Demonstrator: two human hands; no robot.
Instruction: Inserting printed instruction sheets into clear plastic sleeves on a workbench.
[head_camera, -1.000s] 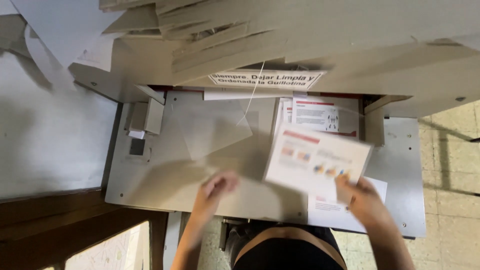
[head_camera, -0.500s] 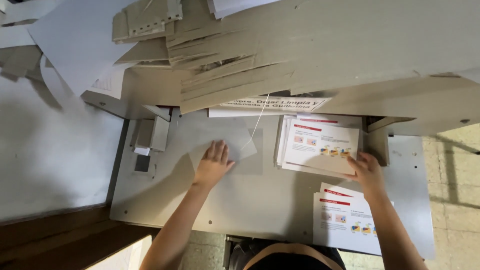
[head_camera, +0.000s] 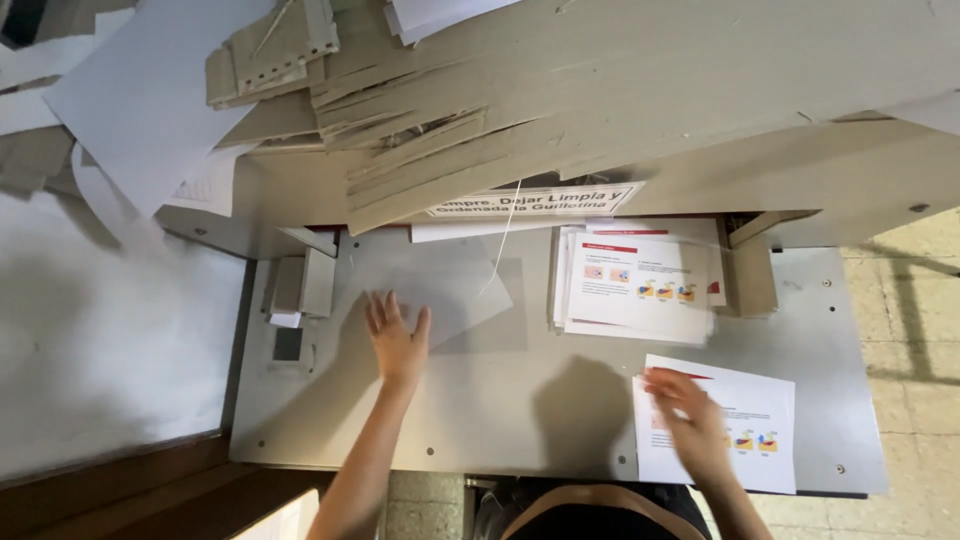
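Head view: left hand lies flat, fingers spread, on the grey metal bench beside a grey paper sheet. Right hand, open, presses the near stack of white printed leaflets; another leaflet stack sits under the cardboard strips.

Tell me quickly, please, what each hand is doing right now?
Left hand: open, flat on the grey sheet, holding nothing.
Right hand: open, fingers on the printed sheets, blurred.
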